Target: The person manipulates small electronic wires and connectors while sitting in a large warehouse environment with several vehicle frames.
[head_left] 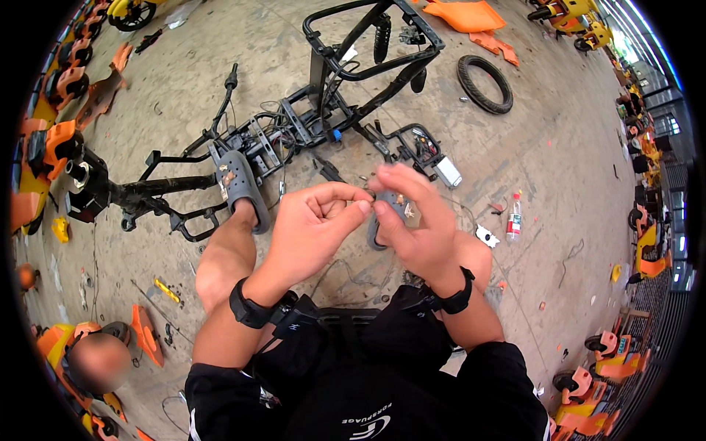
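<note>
In front of my body my two hands meet. My left hand [312,224] is closed in a pinch, thumb against forefinger, on a small dark thing [371,195] too small to name. Close against it is my right hand [419,220], its thumb near the pinch and its fingers curved and smeared by motion, so its grip does not show. Beyond the hands lies a black scooter frame [147,187] with loose cables and metal brackets. My left clog [243,187] rests by the frame; the right clog is partly hidden behind my hands.
A black tyre [485,84] lies at the far right, near orange panels [467,15]. A plastic bottle [514,218] stands by a white piece [486,236]. On the left are a yellow-handled tool [167,289] and another person [99,360]. Orange and yellow scooters line both sides.
</note>
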`<state>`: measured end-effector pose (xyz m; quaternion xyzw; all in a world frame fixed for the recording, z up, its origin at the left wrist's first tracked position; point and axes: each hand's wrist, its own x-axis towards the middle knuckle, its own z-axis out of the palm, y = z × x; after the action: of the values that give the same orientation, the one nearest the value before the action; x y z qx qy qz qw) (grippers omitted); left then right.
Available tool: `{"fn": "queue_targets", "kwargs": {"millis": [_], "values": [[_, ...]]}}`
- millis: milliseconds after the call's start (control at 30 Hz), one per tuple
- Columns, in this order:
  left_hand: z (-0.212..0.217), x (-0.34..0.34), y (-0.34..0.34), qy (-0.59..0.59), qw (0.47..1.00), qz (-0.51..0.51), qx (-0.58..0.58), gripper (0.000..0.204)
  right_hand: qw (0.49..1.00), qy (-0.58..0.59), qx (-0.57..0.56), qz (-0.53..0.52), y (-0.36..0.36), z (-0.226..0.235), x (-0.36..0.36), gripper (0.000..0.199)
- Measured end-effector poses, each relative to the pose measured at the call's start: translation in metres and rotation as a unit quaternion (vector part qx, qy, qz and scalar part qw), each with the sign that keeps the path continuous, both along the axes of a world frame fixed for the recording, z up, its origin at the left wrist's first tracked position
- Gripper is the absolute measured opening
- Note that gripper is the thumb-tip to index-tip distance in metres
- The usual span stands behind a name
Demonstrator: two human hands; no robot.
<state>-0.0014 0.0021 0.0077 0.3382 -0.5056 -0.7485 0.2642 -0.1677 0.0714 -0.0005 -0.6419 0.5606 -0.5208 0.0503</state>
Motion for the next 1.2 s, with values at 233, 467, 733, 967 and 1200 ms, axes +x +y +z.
{"fn": "queue_targets", "kwargs": {"millis": [233, 467, 733, 967, 1200], "values": [[-0.003, 0.005, -0.003, -0.110, 0.928, 0.025, -0.356, 0.018, 0.971, -0.176, 0.155, 0.038, 0.014, -0.008, 0.002, 0.014], [-0.012, -0.001, -0.003, -0.060, 0.789, 0.087, -0.605, 0.018, 0.813, -0.483, 0.295, 0.138, 0.015, -0.003, -0.007, 0.019], [-0.007, 0.002, 0.007, -0.073, 0.968, 0.030, -0.238, 0.010, 0.803, -0.499, 0.298, 0.132, 0.014, -0.011, -0.012, 0.019], [-0.010, -0.004, 0.006, 0.010, 0.998, 0.057, -0.002, 0.012, 0.992, -0.034, -0.068, -0.102, -0.001, -0.011, 0.004, 0.024], [-0.015, -0.005, 0.005, -0.001, 0.997, 0.071, -0.043, 0.012, 0.998, 0.008, -0.069, -0.008, 0.002, -0.011, 0.004, 0.033]]}}
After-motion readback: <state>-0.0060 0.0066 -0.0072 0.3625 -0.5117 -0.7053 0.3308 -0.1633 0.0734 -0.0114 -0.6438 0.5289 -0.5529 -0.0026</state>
